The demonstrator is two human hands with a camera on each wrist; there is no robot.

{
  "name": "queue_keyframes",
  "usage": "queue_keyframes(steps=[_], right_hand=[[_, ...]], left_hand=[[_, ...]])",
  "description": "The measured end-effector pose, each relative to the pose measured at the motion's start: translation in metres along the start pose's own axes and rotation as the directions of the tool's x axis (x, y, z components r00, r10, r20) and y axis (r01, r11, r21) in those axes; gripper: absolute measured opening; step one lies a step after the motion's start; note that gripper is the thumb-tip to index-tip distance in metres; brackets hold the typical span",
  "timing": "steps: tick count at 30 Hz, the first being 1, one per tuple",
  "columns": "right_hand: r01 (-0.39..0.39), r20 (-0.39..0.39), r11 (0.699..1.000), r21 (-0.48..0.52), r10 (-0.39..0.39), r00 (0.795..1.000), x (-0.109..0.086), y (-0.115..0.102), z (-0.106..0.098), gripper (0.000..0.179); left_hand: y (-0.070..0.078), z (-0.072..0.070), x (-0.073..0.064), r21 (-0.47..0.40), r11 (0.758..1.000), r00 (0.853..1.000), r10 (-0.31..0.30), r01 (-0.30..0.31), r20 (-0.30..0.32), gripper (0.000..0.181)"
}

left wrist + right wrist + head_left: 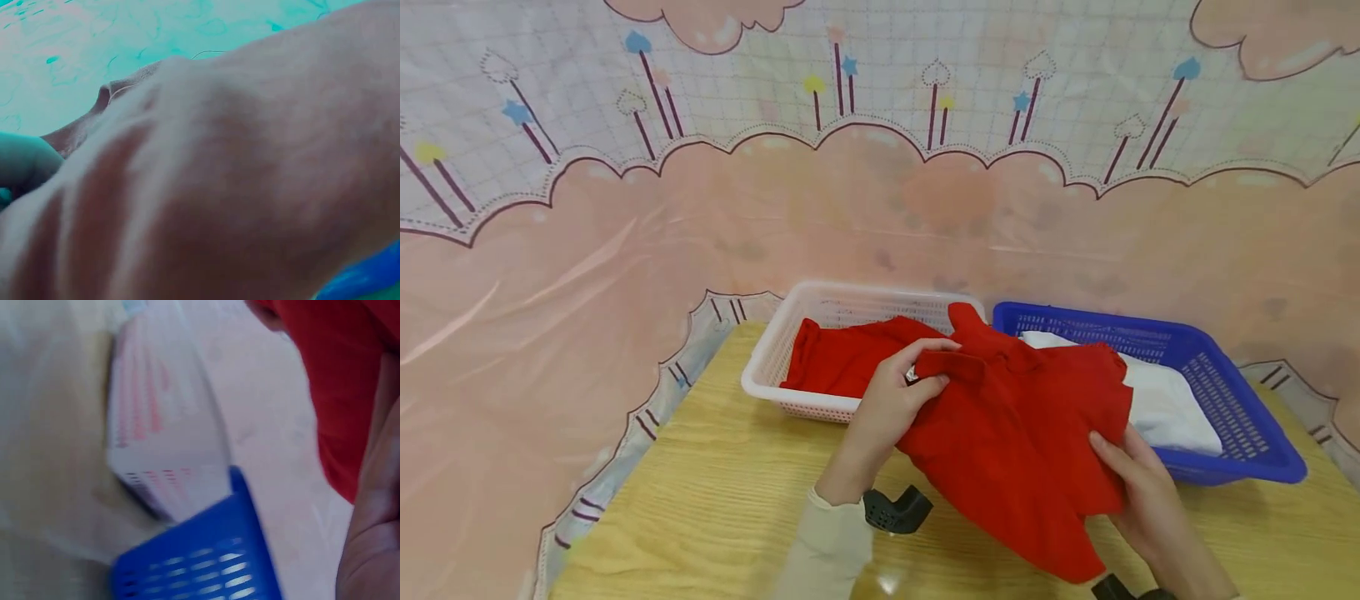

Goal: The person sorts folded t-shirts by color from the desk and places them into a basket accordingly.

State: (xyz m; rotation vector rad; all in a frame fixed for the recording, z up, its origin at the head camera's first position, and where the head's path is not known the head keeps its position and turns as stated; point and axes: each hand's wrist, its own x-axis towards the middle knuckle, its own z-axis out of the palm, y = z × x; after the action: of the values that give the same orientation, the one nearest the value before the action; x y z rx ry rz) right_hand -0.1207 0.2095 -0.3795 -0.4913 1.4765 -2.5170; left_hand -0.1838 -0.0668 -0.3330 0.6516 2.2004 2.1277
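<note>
A red shirt (pixel 1022 417) hangs between both hands above the table, loosely spread and creased. My left hand (pixel 898 392) pinches its upper left edge between thumb and fingers, near a small white and dark label. At the shirt's right side, my right hand (pixel 1138 475) grips the cloth, thumb on top and fingers behind. In the left wrist view the back of the left hand (pixel 187 162) fills most of the picture and hides the cloth. The right wrist view shows the right hand (pixel 375 531) against the red shirt (pixel 331 387).
Behind the left hand stands a white basket (pixel 760 385) with red cloth (pixel 842 354) in it. A blue basket (pixel 1262 425) on the right holds folded white cloth (pixel 1172 408). Both are on the wooden table (pixel 700 483), in front of a patterned pink curtain (pixel 820 217).
</note>
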Motion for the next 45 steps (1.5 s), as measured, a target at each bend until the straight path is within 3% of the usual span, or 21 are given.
queue_keyframes(steps=[4, 12, 16, 20, 23, 27, 35, 40, 45], right_hand=[[0.003, -0.057, 0.996, -0.085, -0.008, 0.998, 0.017, -0.011, 0.002, 0.04], [-0.04, -0.21, 0.998, -0.045, 0.03, 0.977, 0.04, -0.012, 0.004, 0.04], [-0.026, -0.2, 0.997, 0.072, 0.04, 0.979, 0.048, -0.01, 0.006, 0.04], [-0.003, -0.101, 0.987, 0.158, 0.019, 0.995, 0.059, -0.005, 0.012, 0.042], [0.023, -0.016, 0.978, 0.206, -0.02, 1.0, 0.068, 0.001, 0.016, 0.044], [0.069, 0.022, 0.954, 0.291, -0.079, 0.997, 0.079, 0.008, 0.02, 0.044], [0.123, -0.022, 0.973, 0.194, -0.121, 0.992, 0.096, 0.023, 0.031, 0.052], [0.141, -0.092, 0.97, 0.199, -0.125, 0.988, 0.104, 0.03, 0.04, 0.049], [0.135, -0.127, 0.977, 0.167, -0.114, 0.985, 0.114, 0.035, 0.046, 0.048]], left_hand=[[-0.002, -0.006, 0.002, -0.061, 0.998, 0.999, -0.013, 0.01, -0.043, 0.031], [-0.01, -0.008, 0.001, -0.188, 0.982, 0.986, -0.033, 0.002, -0.164, 0.033], [-0.013, -0.012, 0.003, -0.227, 0.974, 0.97, -0.04, -0.016, -0.239, 0.034], [-0.013, -0.024, 0.006, -0.244, 0.969, 0.958, -0.034, -0.037, -0.283, 0.035], [-0.012, -0.034, 0.007, -0.253, 0.967, 0.954, -0.042, -0.036, -0.297, 0.034], [-0.012, -0.046, 0.009, -0.274, 0.961, 0.95, -0.041, -0.048, -0.31, 0.036], [-0.014, -0.06, 0.013, -0.224, 0.973, 0.944, -0.02, -0.058, -0.33, 0.038], [-0.016, -0.066, 0.015, -0.193, 0.979, 0.943, -0.005, -0.063, -0.334, 0.038], [-0.02, -0.075, 0.015, -0.184, 0.981, 0.949, 0.001, -0.062, -0.314, 0.04]])
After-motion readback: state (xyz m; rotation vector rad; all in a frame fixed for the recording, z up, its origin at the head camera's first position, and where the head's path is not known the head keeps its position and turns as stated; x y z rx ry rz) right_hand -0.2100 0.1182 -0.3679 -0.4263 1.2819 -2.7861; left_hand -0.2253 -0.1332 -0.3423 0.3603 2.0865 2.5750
